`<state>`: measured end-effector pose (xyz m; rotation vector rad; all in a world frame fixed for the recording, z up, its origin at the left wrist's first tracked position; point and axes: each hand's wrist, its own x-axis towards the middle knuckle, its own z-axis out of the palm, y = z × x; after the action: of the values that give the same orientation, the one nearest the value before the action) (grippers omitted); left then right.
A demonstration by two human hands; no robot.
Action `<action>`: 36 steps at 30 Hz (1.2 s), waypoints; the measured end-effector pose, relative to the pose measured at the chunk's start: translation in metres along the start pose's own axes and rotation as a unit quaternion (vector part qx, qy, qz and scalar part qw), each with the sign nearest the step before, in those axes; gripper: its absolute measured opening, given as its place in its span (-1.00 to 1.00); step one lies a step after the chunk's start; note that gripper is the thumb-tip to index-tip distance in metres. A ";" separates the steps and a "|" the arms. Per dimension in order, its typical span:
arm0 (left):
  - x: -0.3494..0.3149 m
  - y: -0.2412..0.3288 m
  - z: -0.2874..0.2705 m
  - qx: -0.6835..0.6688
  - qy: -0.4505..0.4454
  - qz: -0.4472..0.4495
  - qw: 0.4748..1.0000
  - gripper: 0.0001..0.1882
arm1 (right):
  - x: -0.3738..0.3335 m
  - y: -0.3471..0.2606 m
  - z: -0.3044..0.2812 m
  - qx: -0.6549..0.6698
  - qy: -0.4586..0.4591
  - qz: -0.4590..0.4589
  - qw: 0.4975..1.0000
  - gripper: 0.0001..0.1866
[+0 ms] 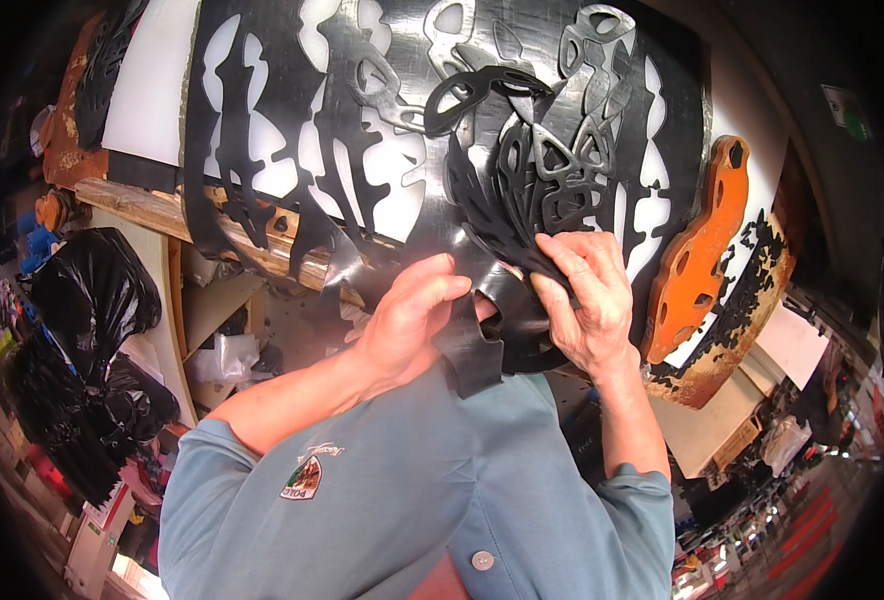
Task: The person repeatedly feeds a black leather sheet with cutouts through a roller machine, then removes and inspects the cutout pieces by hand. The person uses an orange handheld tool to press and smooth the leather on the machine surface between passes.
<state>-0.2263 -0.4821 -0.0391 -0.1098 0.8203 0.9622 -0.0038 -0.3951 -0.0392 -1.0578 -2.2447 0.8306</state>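
A large black rubbery sheet (262, 215) with rows of die-cut openings covers the work surface, its near edge hanging toward me in strips. Over its middle and right lies a pile of loose, thin black cut-out pieces (602, 55) with oval holes. My right hand (592, 300) is closed, thumb against fingers, on a fanned bunch of these cut-outs (492, 205). My left hand (409, 318) is curled closed at the sheet's near edge, beside a drooping strip (477, 365); its fingertips are against the black material, partly hidden.
To the right stands an orange cutting die (697, 260) with holes, beside a board strewn with black scraps (752, 300). White sheet (147, 90) shows at the left, above a wooden edge (142, 205). Black plastic bags (97, 300) fill the left side.
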 end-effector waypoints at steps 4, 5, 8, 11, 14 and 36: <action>0.007 0.006 0.009 0.018 -0.009 -0.014 1.000 -0.60 | 0.002 -0.002 -0.011 0.009 -0.045 0.004 0.999 -0.42; 0.009 0.007 0.009 0.019 -0.015 -0.015 1.000 -0.59 | 0.003 -0.002 -0.014 0.012 -0.061 0.020 0.998 -0.39; 0.011 0.009 0.007 0.007 -0.023 -0.027 0.999 -0.57 | 0.006 0.000 -0.015 0.016 -0.050 0.004 0.999 -0.44; 0.009 0.008 0.006 0.008 -0.037 -0.021 0.999 -0.60 | 0.007 0.001 -0.009 0.021 -0.017 -0.007 1.000 -0.56; 0.002 0.014 0.010 0.056 -0.004 -0.008 0.998 -0.65 | 0.003 0.000 -0.009 0.070 0.019 0.061 0.996 -0.68; 0.055 0.040 0.074 0.632 -0.043 0.454 0.627 -0.52 | 0.008 -0.033 -0.022 0.397 0.222 0.297 0.840 -0.62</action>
<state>-0.1975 -0.3889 -0.0131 1.7357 1.3285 1.0543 -0.0095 -0.3988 0.0002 -1.3231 -0.9833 1.4149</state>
